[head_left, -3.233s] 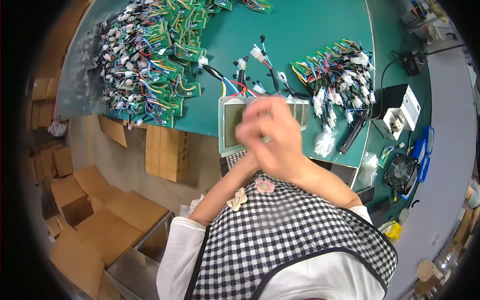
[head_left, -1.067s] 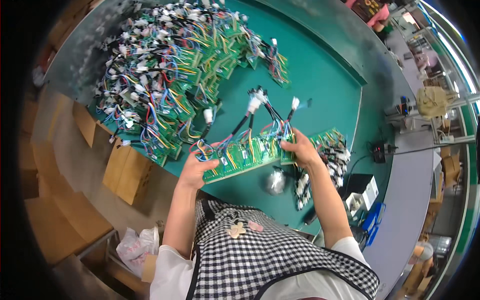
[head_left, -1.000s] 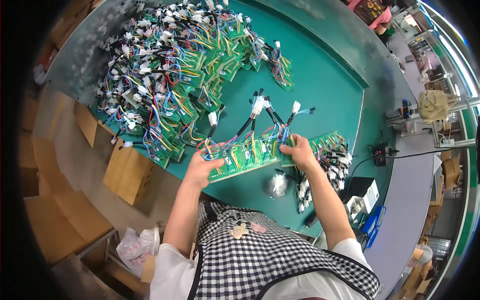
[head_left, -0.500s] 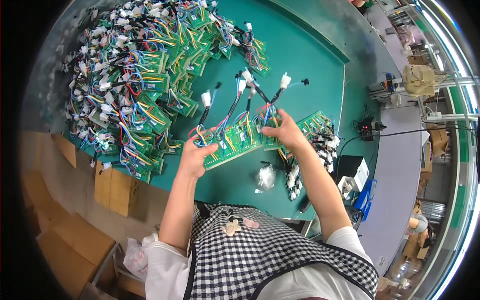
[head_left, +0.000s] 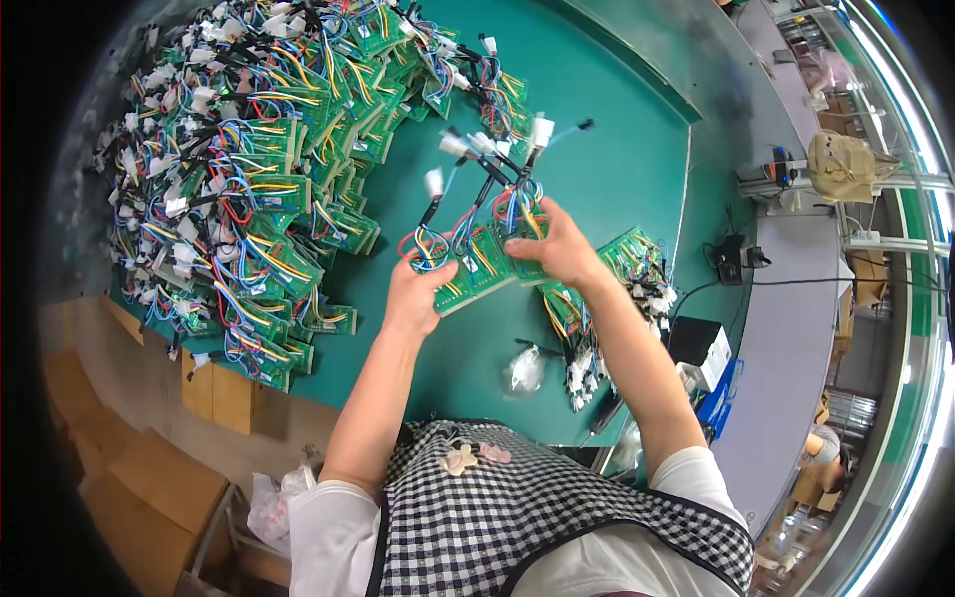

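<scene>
You have lifted the circuit board (head_left: 476,267) farther from you, over the bench (head_left: 617,159). Your left hand (head_left: 416,296) and right hand (head_left: 553,246) each grip an end, fingers clenched. Its dangling wires (head_left: 487,164) could snag the big pile (head_left: 249,179) at left.

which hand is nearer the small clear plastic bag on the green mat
Right. The right hand is above the bag, its forearm passing beside it; the left hand is further to the left.
</scene>
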The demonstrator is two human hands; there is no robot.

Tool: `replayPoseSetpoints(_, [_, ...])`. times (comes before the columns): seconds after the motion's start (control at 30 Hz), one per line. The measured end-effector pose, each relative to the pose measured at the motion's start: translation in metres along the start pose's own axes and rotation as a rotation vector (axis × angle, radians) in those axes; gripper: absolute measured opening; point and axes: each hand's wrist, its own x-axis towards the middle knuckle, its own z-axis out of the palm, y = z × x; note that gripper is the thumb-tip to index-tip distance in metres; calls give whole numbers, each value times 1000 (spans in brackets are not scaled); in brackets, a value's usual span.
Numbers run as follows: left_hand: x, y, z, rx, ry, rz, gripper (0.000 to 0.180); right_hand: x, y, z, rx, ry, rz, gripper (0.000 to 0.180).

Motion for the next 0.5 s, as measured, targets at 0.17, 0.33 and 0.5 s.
replayPoseSetpoints(0.17, [21, -19, 32, 432, 329, 237, 37, 23, 9, 21, -748, 304, -62, 71])
replayPoseSetpoints(0.33, [49, -3, 23, -153, 91, -20, 33, 27, -37, -28, -6, -119, 64, 58])
replayPoseSetpoints(0.5, [75, -26, 32, -155, 220, -27, 25, 54, -6, -17, -106, -131, -103, 56])
